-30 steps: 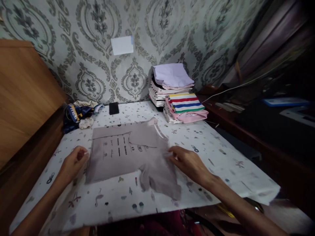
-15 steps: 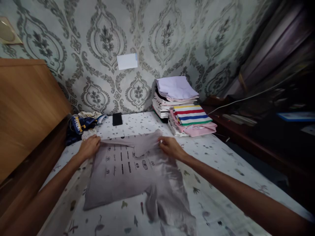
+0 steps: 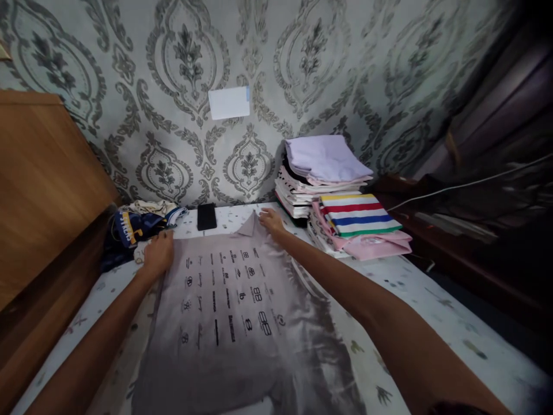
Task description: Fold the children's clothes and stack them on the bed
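Note:
A grey T-shirt (image 3: 207, 357) printed with rows of dark logos lies spread over the bed, with loose wrinkles along its right side. A curved band like a collar shows under my right forearm. At the shirt's far left corner, my left hand (image 3: 159, 252) is closed on the fabric. My right hand (image 3: 271, 222) pinches the far edge further right, beside a small corner of cloth that is folded over. The near end of the shirt runs out of the picture.
Folded clothes with a lilac piece on top (image 3: 326, 157) stand against the wall. In front sits a lower pile topped by striped cloth (image 3: 360, 214). A black phone (image 3: 206, 217) lies near crumpled dark-blue clothes (image 3: 129, 230). A wooden panel (image 3: 47, 184) borders the left.
My right hand has moved forward and left, carrying the shirt's edge away from me. The part that was folded over is now laid flat, showing more printed rows. The view has shifted slightly.

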`<action>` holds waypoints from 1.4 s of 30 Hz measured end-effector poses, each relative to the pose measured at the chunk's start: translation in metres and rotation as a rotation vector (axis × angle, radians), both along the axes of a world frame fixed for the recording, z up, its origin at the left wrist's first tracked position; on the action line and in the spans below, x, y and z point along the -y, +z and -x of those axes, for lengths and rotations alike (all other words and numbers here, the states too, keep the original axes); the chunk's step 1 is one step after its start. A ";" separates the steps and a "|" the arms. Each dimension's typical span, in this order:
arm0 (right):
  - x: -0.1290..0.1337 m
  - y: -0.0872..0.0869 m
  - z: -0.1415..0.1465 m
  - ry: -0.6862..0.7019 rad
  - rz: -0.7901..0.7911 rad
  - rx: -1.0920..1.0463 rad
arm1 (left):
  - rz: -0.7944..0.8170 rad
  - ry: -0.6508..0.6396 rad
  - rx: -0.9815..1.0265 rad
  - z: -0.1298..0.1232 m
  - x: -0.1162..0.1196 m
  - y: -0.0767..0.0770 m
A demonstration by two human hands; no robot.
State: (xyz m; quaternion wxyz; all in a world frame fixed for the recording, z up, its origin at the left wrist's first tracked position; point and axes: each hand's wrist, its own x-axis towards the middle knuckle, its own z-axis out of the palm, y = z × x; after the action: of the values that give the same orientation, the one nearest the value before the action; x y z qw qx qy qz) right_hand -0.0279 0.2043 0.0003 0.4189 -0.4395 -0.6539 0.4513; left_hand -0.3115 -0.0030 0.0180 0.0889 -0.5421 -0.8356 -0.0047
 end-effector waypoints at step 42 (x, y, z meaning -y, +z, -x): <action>0.064 -0.054 -0.073 0.251 -0.629 1.049 | 0.031 -0.077 0.137 -0.019 0.017 -0.039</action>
State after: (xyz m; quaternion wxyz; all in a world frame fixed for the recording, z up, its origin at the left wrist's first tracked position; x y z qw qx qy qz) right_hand 0.0453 0.1401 -0.0541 0.0951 -0.3778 -0.9210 0.0070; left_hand -0.2920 -0.0197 -0.0210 0.0227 -0.5736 -0.8182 -0.0322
